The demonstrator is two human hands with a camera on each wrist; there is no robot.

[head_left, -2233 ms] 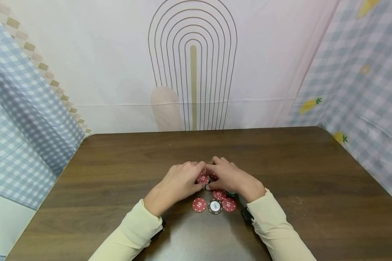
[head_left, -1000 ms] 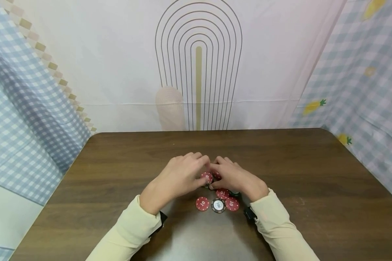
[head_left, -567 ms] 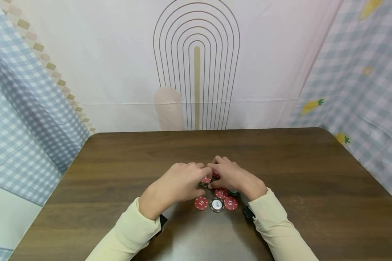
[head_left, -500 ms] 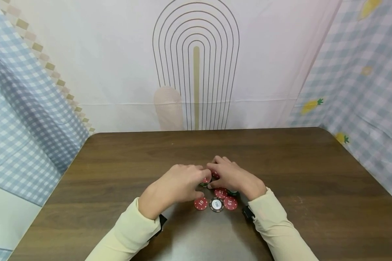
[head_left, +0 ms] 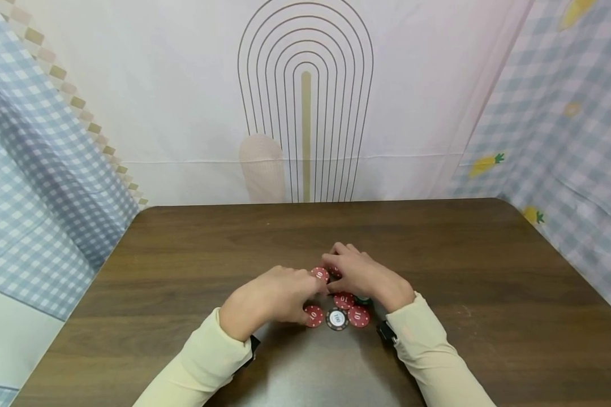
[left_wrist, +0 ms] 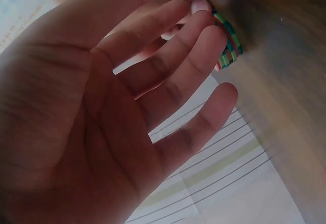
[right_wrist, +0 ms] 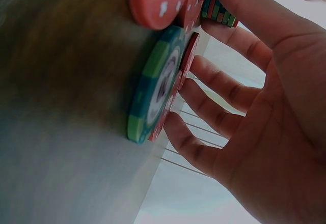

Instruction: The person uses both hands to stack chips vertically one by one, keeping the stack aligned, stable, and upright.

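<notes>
My right hand [head_left: 366, 277] rests at the right of a stack of poker chips [head_left: 319, 275], thumb and index finger holding its side. The stack's top chip is red; its edge in the right wrist view shows green and red layers [right_wrist: 221, 11]. My left hand [head_left: 275, 295] is left of the stack, fingers loosely bent, with nothing between them in the left wrist view. Its thumb tip is right at the left edge of a red poker chip marked 10 [head_left: 314, 316]. The left fingertips [left_wrist: 216, 38] overlap the stack [left_wrist: 232, 40] in that view.
A black-and-white 100 chip [head_left: 337, 319] lies beside a red chip [head_left: 358, 316]. Another red chip [head_left: 343, 300] and a green chip [head_left: 362, 300] are behind them, partly under my right hand. The brown table [head_left: 193, 243] meets a white patterned cloth [head_left: 183, 113] at the back.
My left hand lifted off the stack, where it had been at the top chip, then came down and toward me to the front-left red chip. My right hand stayed at the stack.
</notes>
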